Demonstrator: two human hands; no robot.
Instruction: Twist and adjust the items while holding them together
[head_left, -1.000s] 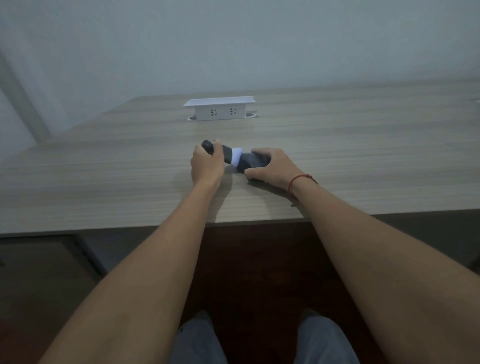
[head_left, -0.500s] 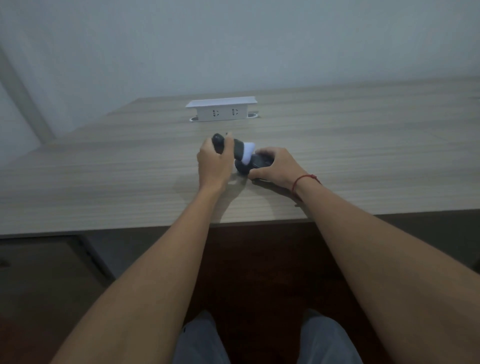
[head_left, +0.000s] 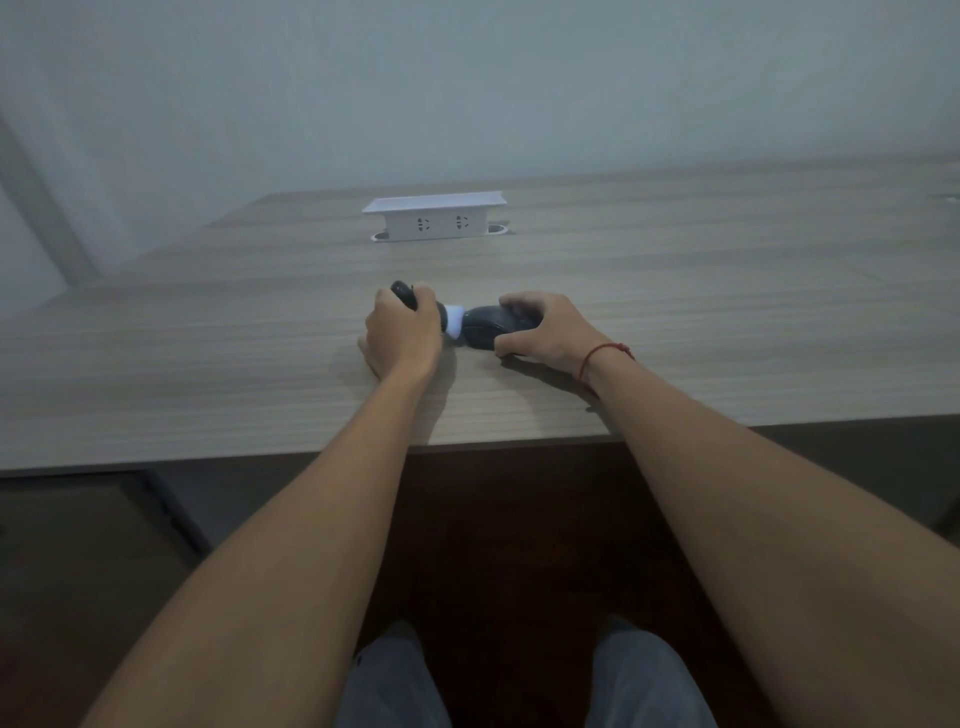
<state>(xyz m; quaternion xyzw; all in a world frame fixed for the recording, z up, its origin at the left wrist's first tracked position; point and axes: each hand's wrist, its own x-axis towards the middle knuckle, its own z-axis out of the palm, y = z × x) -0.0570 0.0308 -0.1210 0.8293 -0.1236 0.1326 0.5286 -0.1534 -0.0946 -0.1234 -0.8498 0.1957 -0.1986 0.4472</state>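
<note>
Item: dark brush (head_left: 444, 316) with white head, gripped in my left hand (head_left: 402, 332), head touching a black mouse (head_left: 491, 327). Mouse: on the wooden table (head_left: 727, 322), my right hand (head_left: 550, 327) curled around it. Beyond: white socket box (head_left: 434, 218).

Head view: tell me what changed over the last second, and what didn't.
The left hand, gripping the dark tool with a white tip, rose and tilted inward half a second ago, then came back down and left. The right hand kept its hold on the dark rounded object, which shows more now. The white tip is against that object throughout. The white socket box and the table stayed put.
</note>
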